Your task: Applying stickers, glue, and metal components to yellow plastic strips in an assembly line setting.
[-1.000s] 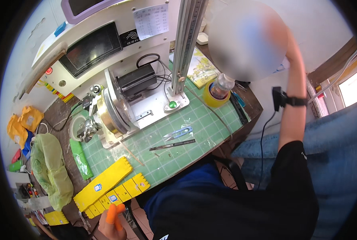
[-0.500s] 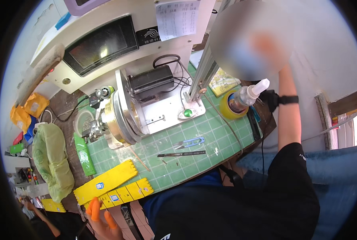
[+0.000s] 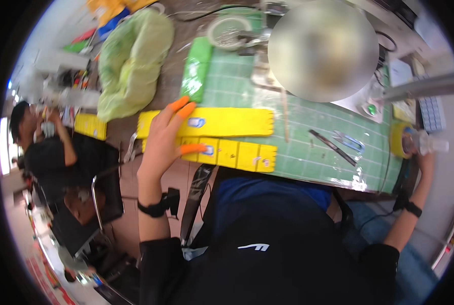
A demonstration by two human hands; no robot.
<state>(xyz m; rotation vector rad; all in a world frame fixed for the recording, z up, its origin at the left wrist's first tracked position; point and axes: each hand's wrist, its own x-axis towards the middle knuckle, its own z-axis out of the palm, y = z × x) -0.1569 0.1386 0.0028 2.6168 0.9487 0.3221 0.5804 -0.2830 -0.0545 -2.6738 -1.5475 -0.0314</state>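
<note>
My left hand (image 3: 162, 137), with orange finger cots on its fingertips, lies open over two yellow strips at the table's front left. Its fingers reach across the longer yellow strip (image 3: 237, 122), while the thumb rests at the shorter yellow strip (image 3: 247, 155) marked with cross lines. At the far right, my right hand (image 3: 425, 161) is beside a clear bottle (image 3: 424, 142) with a pale nozzle. That bottle leans by a yellow ring-shaped roll (image 3: 400, 140). The right hand's fingers are hidden, so any grip cannot be made out.
On the green cutting mat (image 3: 300, 165) lie blue thread snips (image 3: 350, 141), a dark thin blade-like tool (image 3: 334, 147) and a thin stick (image 3: 286, 117). A green packet (image 3: 196, 71) and a pale green bag (image 3: 135, 66) lie left. Another person (image 3: 49, 137) sits far left.
The view has swung left and down. My left hand has come up onto the yellow strips with fingers spread. My right hand has come down beside the bottle.
</note>
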